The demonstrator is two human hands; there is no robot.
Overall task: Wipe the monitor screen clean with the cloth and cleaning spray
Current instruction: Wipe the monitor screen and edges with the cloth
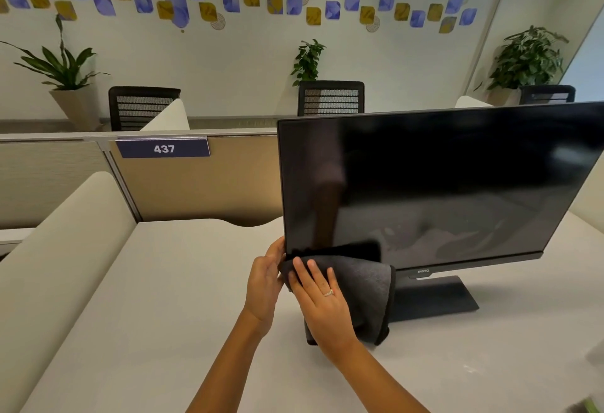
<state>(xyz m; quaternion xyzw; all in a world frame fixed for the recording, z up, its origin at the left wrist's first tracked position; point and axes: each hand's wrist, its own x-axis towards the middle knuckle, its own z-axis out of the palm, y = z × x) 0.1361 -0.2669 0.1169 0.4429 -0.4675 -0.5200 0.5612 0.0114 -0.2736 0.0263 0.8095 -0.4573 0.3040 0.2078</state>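
Nearest to the camera, two bare forearms reach forward over a pale desk (157, 298). The right hand (322, 298), a ring on one finger, lies flat with straight fingers on a dark grey cloth (366, 288), pressing it against the lower left corner of the monitor (441, 183). The left hand (264, 281) grips the monitor's left edge just beside that corner, fingers curled round the bezel and touching the cloth's edge. The cloth drapes down from the bottom bezel to the desk, covering part of the flat black stand base (434, 298).

The screen is dark and switched off, slightly tilted, with faint smears low in the middle and reflections of an arm on its left side. A small logo sits on the lower bezel. At the bottom right corner of the view a blurred green thing shows; what it is cannot be told.

Beyond the desk stands a tan partition bearing a blue plate (163, 148) marked 437. Behind it are two mesh-backed office chairs (330, 98), three potted plants (62, 66), and a wall with blue and yellow leaf-shaped decals (235, 0).
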